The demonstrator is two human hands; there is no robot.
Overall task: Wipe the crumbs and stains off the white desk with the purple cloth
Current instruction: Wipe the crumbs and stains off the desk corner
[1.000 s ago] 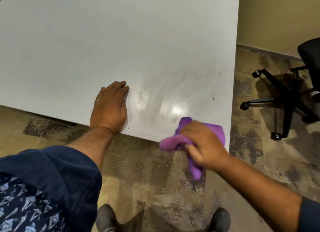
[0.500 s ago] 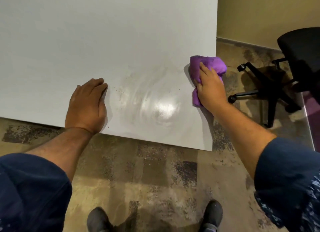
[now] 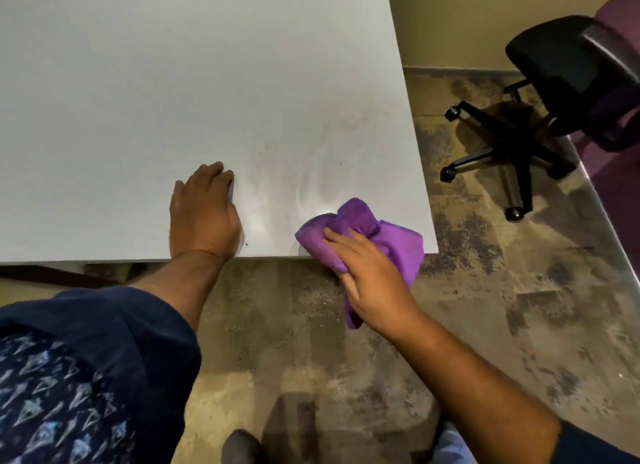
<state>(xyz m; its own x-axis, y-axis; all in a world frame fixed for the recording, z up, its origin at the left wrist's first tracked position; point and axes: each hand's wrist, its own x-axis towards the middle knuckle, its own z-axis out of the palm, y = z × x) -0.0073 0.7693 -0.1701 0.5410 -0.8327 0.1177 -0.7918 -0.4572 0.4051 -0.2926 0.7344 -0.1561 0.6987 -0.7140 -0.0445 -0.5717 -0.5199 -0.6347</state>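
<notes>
Gripping the purple cloth [image 3: 381, 242], the right hand [image 3: 372, 283] is closed on its bunched folds at the near right corner of the white desk [image 3: 173, 82]. About half of the cloth lies on the desk top there; the rest hangs past the near edge, and a tail droops below the hand toward the floor [image 3: 519, 325]. Its long axis runs from the desk surface down across that near edge, slanting a little rightward. The left hand [image 3: 202, 214] rests flat and open on the desk, fingers pointing away from the edge, holding nothing, beside the cloth but apart from it. Between the two hands the desk shows pale smeared streaks and a few dark specks. Behind the cloth the desk stretches wide and bare to the far edge. Just right of the cloth the desk's right edge drops off to mottled floor, where a black office chair [image 3: 554, 100] stands well apart from the desk.
</notes>
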